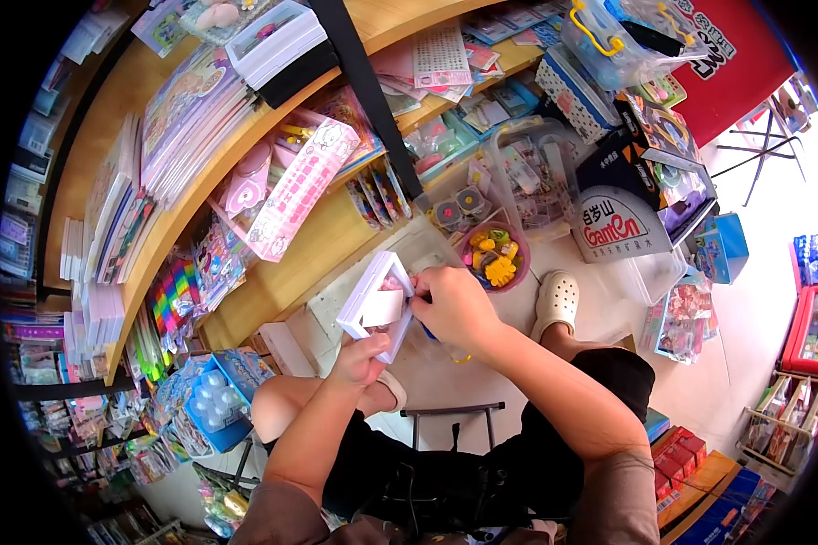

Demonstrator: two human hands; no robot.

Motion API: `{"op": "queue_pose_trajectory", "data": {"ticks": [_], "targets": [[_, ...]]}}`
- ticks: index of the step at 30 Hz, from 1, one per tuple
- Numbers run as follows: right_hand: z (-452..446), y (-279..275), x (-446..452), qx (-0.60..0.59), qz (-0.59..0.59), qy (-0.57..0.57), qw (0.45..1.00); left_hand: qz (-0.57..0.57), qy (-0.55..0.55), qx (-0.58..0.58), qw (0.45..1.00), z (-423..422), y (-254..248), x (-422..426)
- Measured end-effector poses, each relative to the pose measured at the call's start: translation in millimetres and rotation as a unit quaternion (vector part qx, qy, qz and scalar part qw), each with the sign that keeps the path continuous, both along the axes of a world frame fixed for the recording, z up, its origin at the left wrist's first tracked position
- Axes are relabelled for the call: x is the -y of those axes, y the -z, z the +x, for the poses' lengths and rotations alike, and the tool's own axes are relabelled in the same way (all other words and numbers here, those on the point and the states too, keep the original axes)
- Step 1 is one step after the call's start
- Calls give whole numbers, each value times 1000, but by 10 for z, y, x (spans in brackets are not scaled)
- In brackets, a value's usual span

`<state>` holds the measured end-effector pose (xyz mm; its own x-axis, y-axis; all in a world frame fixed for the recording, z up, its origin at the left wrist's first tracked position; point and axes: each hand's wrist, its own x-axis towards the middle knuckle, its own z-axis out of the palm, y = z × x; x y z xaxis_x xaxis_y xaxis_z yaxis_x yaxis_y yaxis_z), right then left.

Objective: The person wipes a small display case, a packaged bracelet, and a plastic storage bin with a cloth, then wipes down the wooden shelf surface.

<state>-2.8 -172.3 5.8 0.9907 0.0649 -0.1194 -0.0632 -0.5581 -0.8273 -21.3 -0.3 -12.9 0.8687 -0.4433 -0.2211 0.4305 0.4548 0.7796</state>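
Observation:
A white, box-like frame is tilted up above the floor between my knees. Inside it a pale flap or card shows, with something pinkish below it. My left hand grips the frame's lower corner, thumb on the near edge. At the frame's right edge, the fingers of my right hand are curled in and pressed together; what they pinch is hidden by the hand. Just beyond my right hand stands a pink round basket with yellow toy pieces in it.
Wooden shelves with books and stationery curve along the left. Clear plastic bins and a Ganten carton stand ahead on the right. Near my left knee is a blue box. A black-framed stool shows between my legs.

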Motion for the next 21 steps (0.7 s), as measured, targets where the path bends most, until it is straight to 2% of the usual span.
{"op": "queue_pose_trajectory", "data": {"ticks": [3,11,21], "targets": [[-33,-42,-24,12,-62,-14,998,7,-4,-5,1000,-28,19,-3],[-153,131,-60,212,-132,-16,968,9,-1,-43,999,-24,89,-47],[-119,151,-110,285,-114,25,951,-84,10,-55,995,36,-78,16]]}}
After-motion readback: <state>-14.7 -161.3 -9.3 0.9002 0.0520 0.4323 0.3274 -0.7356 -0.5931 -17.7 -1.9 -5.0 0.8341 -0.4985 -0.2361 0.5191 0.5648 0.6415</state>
